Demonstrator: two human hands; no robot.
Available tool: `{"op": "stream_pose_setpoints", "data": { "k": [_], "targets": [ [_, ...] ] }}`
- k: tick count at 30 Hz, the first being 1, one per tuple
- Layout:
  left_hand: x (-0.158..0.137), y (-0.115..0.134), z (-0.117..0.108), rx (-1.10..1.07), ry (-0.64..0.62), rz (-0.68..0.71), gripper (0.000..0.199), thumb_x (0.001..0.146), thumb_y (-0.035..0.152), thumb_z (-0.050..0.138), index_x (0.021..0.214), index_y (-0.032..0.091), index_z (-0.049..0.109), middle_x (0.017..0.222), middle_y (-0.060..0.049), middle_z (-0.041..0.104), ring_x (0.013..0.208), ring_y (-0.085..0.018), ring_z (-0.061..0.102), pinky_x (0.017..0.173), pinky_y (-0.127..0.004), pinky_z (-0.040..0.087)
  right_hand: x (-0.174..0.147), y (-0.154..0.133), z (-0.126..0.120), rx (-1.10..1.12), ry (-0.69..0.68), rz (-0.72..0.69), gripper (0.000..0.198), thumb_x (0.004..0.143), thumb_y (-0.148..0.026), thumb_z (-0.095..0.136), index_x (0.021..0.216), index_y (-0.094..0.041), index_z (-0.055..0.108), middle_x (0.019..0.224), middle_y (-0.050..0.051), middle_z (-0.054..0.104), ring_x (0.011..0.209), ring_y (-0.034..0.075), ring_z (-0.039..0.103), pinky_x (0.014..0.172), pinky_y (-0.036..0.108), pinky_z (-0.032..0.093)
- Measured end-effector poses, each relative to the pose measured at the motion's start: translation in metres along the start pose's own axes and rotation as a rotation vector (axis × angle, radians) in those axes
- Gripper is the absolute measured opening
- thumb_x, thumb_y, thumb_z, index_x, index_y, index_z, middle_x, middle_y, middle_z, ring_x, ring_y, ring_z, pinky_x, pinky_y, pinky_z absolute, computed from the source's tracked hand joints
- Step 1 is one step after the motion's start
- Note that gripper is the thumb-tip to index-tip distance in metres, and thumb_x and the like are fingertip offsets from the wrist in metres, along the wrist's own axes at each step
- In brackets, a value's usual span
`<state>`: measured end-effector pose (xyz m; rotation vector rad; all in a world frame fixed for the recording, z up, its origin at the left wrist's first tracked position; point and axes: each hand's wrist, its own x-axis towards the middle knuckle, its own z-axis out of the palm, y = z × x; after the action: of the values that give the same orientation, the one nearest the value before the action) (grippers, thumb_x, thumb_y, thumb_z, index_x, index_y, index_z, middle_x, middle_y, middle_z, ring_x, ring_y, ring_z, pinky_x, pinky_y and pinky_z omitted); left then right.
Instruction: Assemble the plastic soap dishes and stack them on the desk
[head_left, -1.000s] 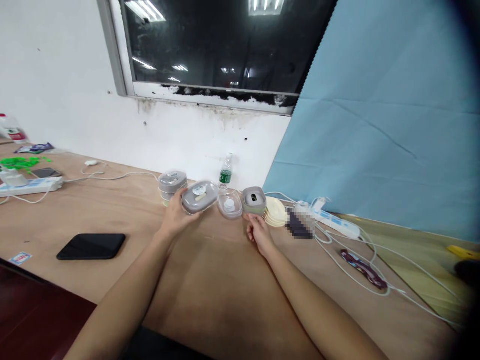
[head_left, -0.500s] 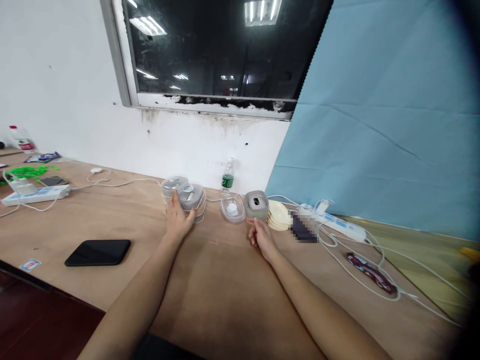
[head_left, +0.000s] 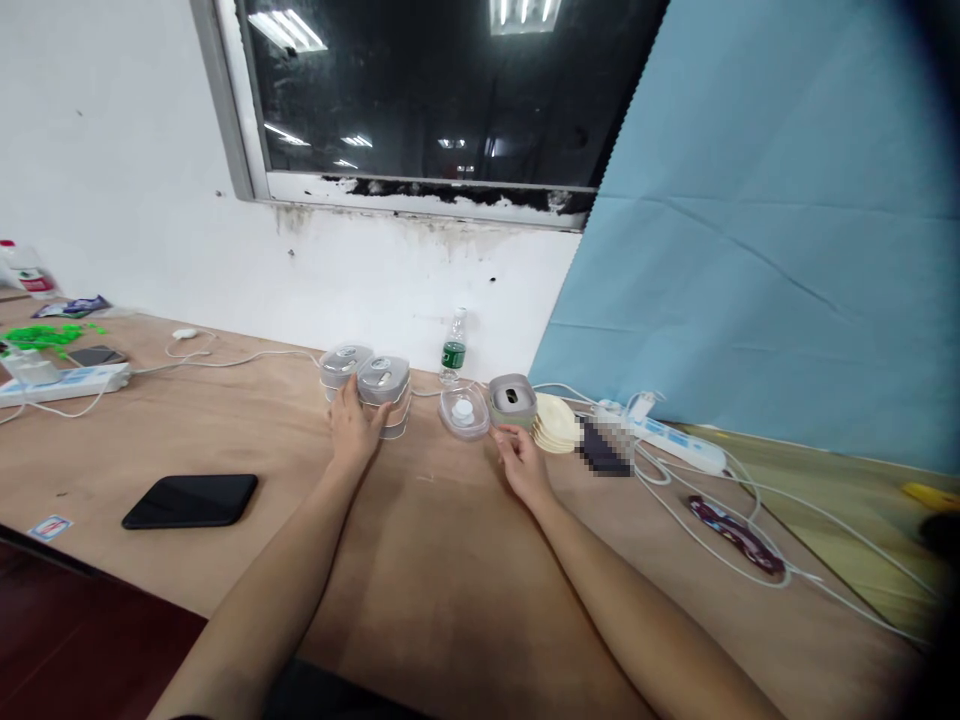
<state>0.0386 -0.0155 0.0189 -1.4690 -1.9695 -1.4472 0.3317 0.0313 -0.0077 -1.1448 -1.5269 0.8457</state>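
Two stacks of grey-lidded boxes stand side by side, a left stack (head_left: 345, 362) and a right stack (head_left: 384, 378). Against their near side rests my left hand (head_left: 354, 425), fingers spread and thumb at the right stack. My right hand (head_left: 523, 462) is open with loosely bent fingers, holding nothing visible. Its fingertips are by the near right edge of a clear plastic lid (head_left: 454, 428) with a white round piece at its centre. Just behind that hand sits a grey square container (head_left: 513, 392) with a dark slot on top. Whether the fingertips touch either is too small to tell.
Cream discs (head_left: 555, 424) are stacked right of the container. A water bottle (head_left: 453, 350) stands by the wall. White cables run to a power strip (head_left: 686, 445) at the right. A black phone (head_left: 191, 500) lies front left, and a patterned dark red item (head_left: 735, 535) front right.
The fingers of my right hand have loosened from a more curled shape. My left hand stays at the boxes. The whole view has shifted slightly.
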Motion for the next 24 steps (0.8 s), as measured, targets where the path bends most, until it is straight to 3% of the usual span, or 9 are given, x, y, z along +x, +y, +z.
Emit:
{"op": "stream_pose_setpoints", "data": {
  "k": [4, 10, 14, 18, 21, 24],
  "targets": [
    [0.001, 0.005, -0.001, 0.002, -0.03, -0.045, 0.073, 0.079, 0.05, 0.061, 0.139, 0.019, 0.033, 0.131, -0.018, 0.051, 0.12, -0.035, 0.047, 0.102, -0.052, 0.029, 0.011, 0.0, -0.002, -0.279, 0.129, -0.223, 0.05, 0.078, -0.05, 0.057, 0.119, -0.02, 0.056, 0.06, -0.003, 0.051, 0.059, 0.018, 0.049, 0.06, 0.029, 0.043],
    [-0.003, 0.014, -0.004, -0.008, 0.02, -0.021, 0.07, 0.083, 0.048, 0.056, 0.141, 0.017, 0.031, 0.139, -0.019, 0.042, 0.129, -0.035, 0.038, 0.105, -0.051, 0.027, 0.03, 0.006, -0.004, -0.581, 0.204, -0.287, 0.055, 0.084, -0.038, 0.049, 0.136, -0.02, 0.045, 0.071, 0.002, 0.059, 0.062, 0.019, 0.052, 0.061, 0.031, 0.042],
    [-0.013, 0.019, -0.008, -0.097, 0.003, 0.11, 0.067, 0.083, 0.042, 0.057, 0.139, 0.016, 0.032, 0.139, -0.019, 0.04, 0.132, -0.032, 0.034, 0.107, -0.049, 0.027, 0.033, 0.01, -0.016, -0.627, 0.244, -0.297, 0.055, 0.085, -0.04, 0.047, 0.136, -0.02, 0.044, 0.071, 0.002, 0.061, 0.064, 0.02, 0.054, 0.063, 0.031, 0.042],
    [-0.028, 0.032, -0.011, -0.184, -0.219, 0.298, 0.044, 0.085, 0.037, 0.054, 0.126, 0.022, 0.047, 0.123, -0.012, 0.055, 0.12, -0.028, 0.047, 0.101, -0.046, 0.037, 0.037, 0.014, -0.042, -0.652, 0.42, -0.3, 0.05, 0.087, -0.039, 0.042, 0.13, -0.015, 0.049, 0.075, 0.006, 0.062, 0.076, 0.023, 0.056, 0.074, 0.035, 0.042],
    [-0.039, 0.046, -0.012, -0.247, -0.445, 0.439, 0.034, 0.088, 0.036, 0.05, 0.117, 0.021, 0.054, 0.113, -0.01, 0.06, 0.11, -0.025, 0.054, 0.096, -0.041, 0.042, 0.043, 0.022, -0.06, -0.746, 0.555, -0.31, 0.043, 0.085, -0.038, 0.045, 0.116, -0.013, 0.06, 0.095, 0.013, 0.063, 0.096, 0.028, 0.052, 0.087, 0.042, 0.037],
    [-0.047, 0.055, -0.011, -0.261, -0.606, 0.498, 0.035, 0.087, 0.038, 0.049, 0.117, 0.02, 0.056, 0.114, -0.011, 0.059, 0.108, -0.025, 0.055, 0.095, -0.04, 0.044, 0.047, 0.033, -0.066, -0.834, 0.564, -0.226, 0.047, 0.08, -0.045, 0.052, 0.116, -0.016, 0.061, 0.118, 0.016, 0.056, 0.109, 0.033, 0.046, 0.092, 0.047, 0.033]
  ]
}}
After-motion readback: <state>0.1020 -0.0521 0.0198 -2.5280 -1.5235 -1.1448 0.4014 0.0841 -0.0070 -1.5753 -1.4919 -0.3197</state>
